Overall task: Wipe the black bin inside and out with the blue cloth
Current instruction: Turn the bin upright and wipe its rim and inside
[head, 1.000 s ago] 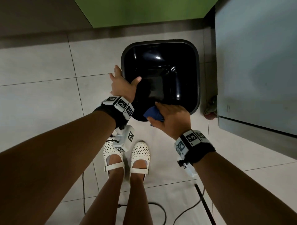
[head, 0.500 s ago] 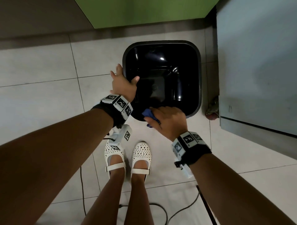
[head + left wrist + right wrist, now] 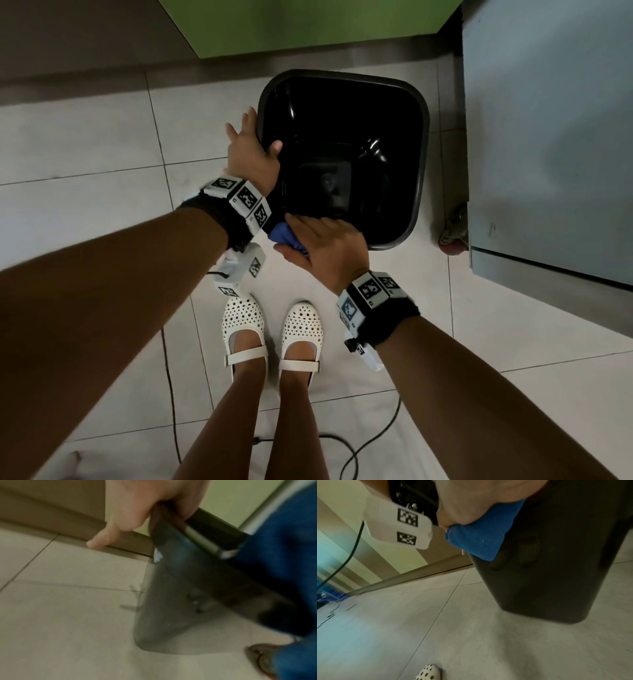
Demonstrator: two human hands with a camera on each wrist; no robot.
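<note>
The black bin (image 3: 424, 144) stands open on the tiled floor, seen from above in the head view. My left hand (image 3: 251, 150) grips its left rim, thumb inside and fingers outside; the left wrist view shows that hand (image 3: 154, 500) clasped over the rim of the bin (image 3: 188, 601). My right hand (image 3: 329, 246) holds the bunched blue cloth (image 3: 282, 234) against the bin's near side, by the near left corner. In the right wrist view the palm (image 3: 479, 497) presses the cloth (image 3: 481, 536) onto the bin's outer wall (image 3: 556, 568), just below the rim.
A grey cabinet (image 3: 548, 137) stands close to the bin's right side, with a caster wheel (image 3: 452, 233) at its corner. A green panel (image 3: 308, 24) is behind the bin. My feet in white shoes (image 3: 270, 329) are just in front, and black cables (image 3: 370, 442) trail on the floor.
My right hand has slid the blue cloth a little leftward along the bin's near side. The left hand keeps its grip on the left rim.
</note>
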